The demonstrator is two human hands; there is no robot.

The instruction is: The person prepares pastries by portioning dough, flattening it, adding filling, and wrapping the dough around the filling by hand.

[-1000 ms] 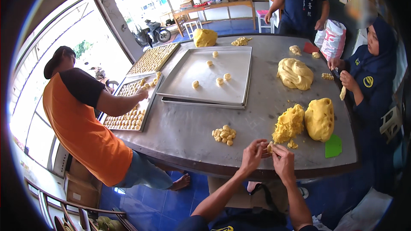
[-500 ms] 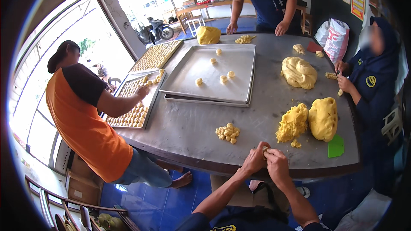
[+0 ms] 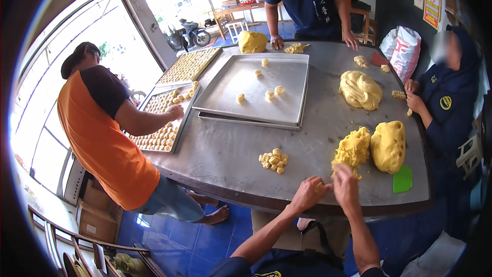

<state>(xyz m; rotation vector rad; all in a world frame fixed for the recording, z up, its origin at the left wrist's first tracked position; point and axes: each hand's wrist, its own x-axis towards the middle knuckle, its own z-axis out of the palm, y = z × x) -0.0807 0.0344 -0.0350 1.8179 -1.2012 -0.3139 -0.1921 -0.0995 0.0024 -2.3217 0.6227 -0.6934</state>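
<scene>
My left hand [image 3: 311, 193], closed around a small pale dough piece [image 3: 320, 188], is at the table's near edge. My right hand [image 3: 345, 187] is just beside it, fingers apart and bent, tips at the lower edge of a crumbly yellow mass [image 3: 351, 146]. A smooth yellow lump [image 3: 388, 146] lies right of that, with a green scraper [image 3: 402, 179] below it. A pile of small dough pieces [image 3: 273, 160] sits left of my hands. Farther back is a pale folded dough mound [image 3: 360, 90].
A person in orange [image 3: 105, 138] works at a tray [image 3: 154, 141] of dough balls on the left. Large metal trays [image 3: 246, 110] occupy the middle of the steel table [image 3: 225, 154]. Another person [image 3: 305, 5] stands opposite, and one in dark blue [image 3: 446, 102] at the right.
My right hand has parted from my left and moved up and right to the crumbly mass. The person opposite has come to the table and leans over it.
</scene>
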